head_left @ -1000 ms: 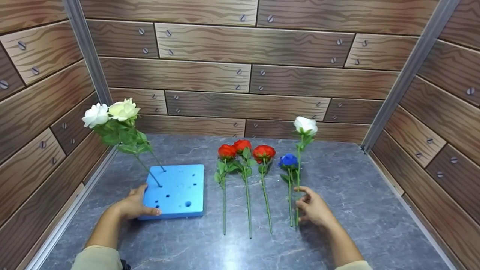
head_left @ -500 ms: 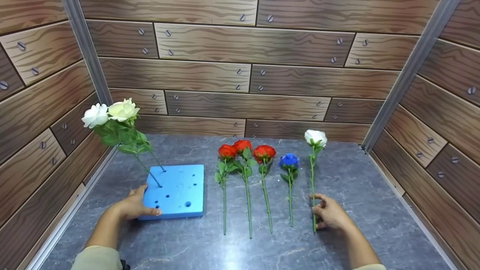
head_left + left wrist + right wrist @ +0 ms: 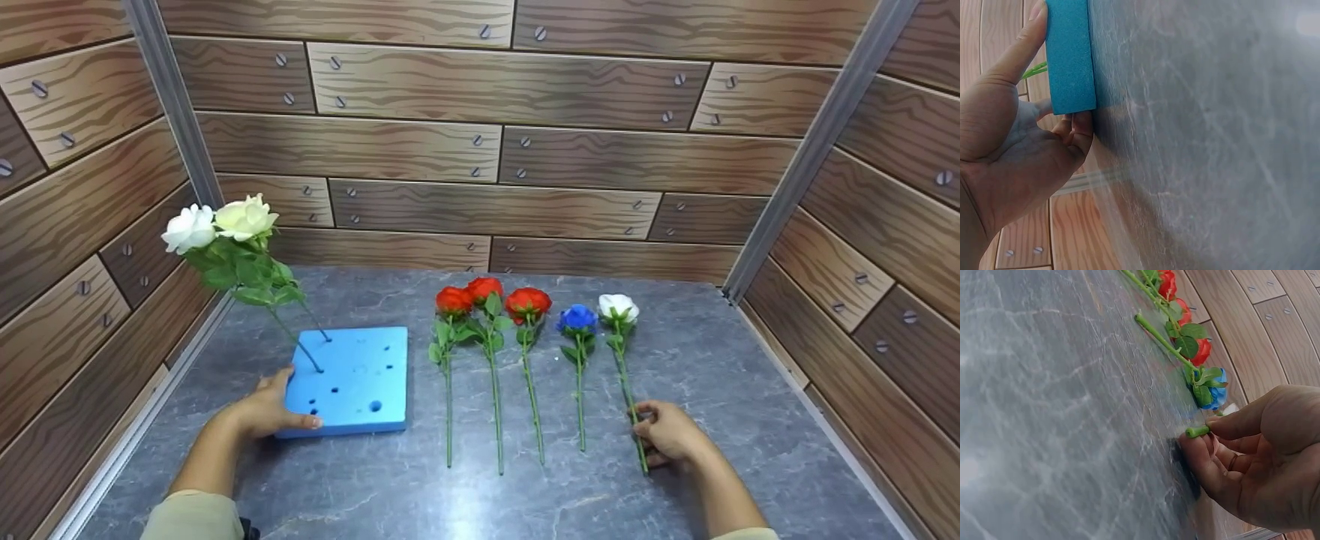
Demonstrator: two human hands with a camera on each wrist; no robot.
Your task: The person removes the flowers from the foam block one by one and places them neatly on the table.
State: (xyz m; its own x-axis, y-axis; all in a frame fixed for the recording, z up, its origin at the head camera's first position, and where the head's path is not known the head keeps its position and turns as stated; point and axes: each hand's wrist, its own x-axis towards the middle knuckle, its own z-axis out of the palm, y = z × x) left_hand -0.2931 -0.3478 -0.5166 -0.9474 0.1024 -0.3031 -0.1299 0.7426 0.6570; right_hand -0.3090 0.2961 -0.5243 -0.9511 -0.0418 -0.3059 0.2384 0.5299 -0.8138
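Note:
My right hand (image 3: 671, 433) pinches the lower stem of a white rose (image 3: 619, 309) between thumb and fingers. In the right wrist view the cut end of the green stem (image 3: 1197, 432) pokes out of the pinch, close over the tabletop. The rose lies low, to the right of a blue rose (image 3: 577, 319). At the left, my left hand (image 3: 262, 409) holds the near left corner of a blue foam block (image 3: 360, 375), thumb along its front edge. A white rose (image 3: 189, 229) and a cream rose (image 3: 246, 217) stand in holes of the block, leaning left.
Several red roses, one of them a red rose (image 3: 528, 303), lie side by side between the block and the blue rose, stems toward me. Other holes (image 3: 376, 406) dot the block. Wood-patterned walls (image 3: 420, 150) enclose the grey marbled table (image 3: 525, 510).
My right hand has carried the white rose rightward, away from the blue rose, and lowered it so its bloom drops toward the table. The left hand and block stay put.

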